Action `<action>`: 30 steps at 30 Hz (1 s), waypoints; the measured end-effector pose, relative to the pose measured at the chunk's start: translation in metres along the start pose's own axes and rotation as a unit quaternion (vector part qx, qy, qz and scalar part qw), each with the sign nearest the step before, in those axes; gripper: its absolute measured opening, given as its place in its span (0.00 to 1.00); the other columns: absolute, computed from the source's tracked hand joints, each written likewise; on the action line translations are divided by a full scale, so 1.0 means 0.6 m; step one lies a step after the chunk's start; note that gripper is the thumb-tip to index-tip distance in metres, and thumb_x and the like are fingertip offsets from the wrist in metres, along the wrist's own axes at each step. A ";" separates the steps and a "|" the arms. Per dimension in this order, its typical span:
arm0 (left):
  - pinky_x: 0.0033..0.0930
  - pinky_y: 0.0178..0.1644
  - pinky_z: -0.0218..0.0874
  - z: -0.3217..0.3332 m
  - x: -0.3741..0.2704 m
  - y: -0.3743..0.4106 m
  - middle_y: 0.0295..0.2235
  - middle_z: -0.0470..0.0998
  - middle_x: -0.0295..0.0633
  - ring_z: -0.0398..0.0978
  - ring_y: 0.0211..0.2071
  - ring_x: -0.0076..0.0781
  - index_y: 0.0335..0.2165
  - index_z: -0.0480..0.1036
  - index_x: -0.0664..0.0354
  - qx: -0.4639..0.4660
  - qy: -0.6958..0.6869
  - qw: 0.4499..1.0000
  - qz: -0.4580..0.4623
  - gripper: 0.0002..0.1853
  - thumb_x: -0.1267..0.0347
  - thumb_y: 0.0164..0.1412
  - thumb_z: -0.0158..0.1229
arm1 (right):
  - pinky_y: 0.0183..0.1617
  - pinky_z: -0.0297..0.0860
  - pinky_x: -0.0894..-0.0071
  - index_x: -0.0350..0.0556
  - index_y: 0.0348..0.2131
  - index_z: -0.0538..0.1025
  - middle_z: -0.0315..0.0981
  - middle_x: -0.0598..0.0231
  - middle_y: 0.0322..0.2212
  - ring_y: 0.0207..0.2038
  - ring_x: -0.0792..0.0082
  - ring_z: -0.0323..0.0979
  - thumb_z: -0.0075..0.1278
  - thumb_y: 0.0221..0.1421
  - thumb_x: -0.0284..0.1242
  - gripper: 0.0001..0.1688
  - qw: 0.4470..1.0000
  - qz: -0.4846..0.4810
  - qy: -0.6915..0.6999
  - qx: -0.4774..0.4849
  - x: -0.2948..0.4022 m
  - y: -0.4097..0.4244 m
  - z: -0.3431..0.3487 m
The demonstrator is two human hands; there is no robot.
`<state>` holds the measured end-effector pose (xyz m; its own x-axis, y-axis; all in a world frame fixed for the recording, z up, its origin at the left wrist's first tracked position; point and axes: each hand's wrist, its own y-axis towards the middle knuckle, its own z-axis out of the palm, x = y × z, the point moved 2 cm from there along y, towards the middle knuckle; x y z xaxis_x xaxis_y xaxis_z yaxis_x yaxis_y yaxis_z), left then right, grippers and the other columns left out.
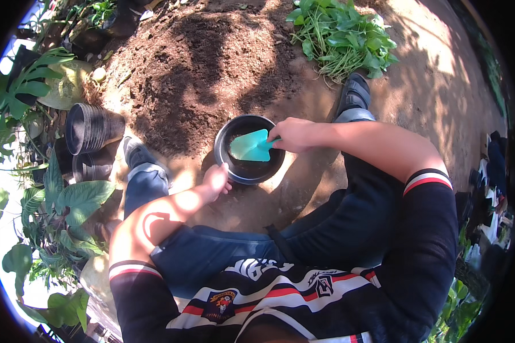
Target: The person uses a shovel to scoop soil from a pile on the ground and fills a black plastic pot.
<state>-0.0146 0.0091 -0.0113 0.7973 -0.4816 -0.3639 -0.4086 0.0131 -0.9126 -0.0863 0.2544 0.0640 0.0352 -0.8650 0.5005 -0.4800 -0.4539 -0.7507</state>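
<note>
A round black plastic pot (pixel 249 178) stands on the ground between my legs. My right hand (pixel 292 135) grips the handle of a turquoise hand trowel (pixel 252 146), whose blade lies over the inside of the pot. At the pot's lower left rim is my left hand (pixel 218 181), its thumb against or very near the rim and its other fingers loosely curled below; whether it grips the rim cannot be told. A broad heap of brown soil (pixel 197 73) spreads just beyond the pot. How much is inside the pot is hard to see in the shade.
Nested black plastic pots (pixel 95 128) lie on their sides at the left, beside my left shoe (pixel 138 153). A pile of leafy green cuttings (pixel 345 38) lies beyond my right shoe (pixel 355 96). Large-leaved plants (pixel 83 199) line the left edge.
</note>
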 end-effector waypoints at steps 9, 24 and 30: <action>0.23 0.15 0.52 0.027 0.008 -0.012 0.25 0.73 0.44 0.61 0.13 0.22 0.36 0.63 0.61 0.066 -0.064 0.993 0.069 0.16 0.63 0.65 0.30 | 0.19 0.70 0.66 0.51 0.46 0.70 0.72 0.57 0.22 0.15 0.66 0.70 0.42 0.53 0.32 0.20 0.997 -0.073 -0.006 -0.022 -0.015 0.017 0.026; 0.21 0.15 0.54 0.010 -0.008 -0.009 0.23 0.67 0.43 0.61 0.14 0.22 0.40 0.52 0.62 0.117 -0.058 0.991 0.043 0.15 0.61 0.64 0.30 | 0.41 0.67 0.61 0.49 0.44 0.72 0.74 0.52 0.30 0.34 0.54 0.72 0.44 0.51 0.31 0.18 0.998 -0.045 0.005 -0.034 0.005 -0.021 0.009; 0.21 0.16 0.55 0.013 -0.001 -0.011 0.27 0.68 0.45 0.63 0.16 0.22 0.40 0.51 0.61 0.085 -0.035 0.994 0.052 0.15 0.60 0.64 0.30 | 0.40 0.67 0.62 0.49 0.42 0.73 0.74 0.52 0.29 0.34 0.55 0.73 0.45 0.51 0.32 0.17 0.998 -0.022 0.020 -0.046 0.006 -0.005 0.014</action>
<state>-0.0091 0.0161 -0.0065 0.7862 -0.4079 -0.4642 -0.4138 0.2104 -0.8857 -0.0775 0.2509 0.0645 0.0240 -0.8349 0.5499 -0.5575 -0.4678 -0.6858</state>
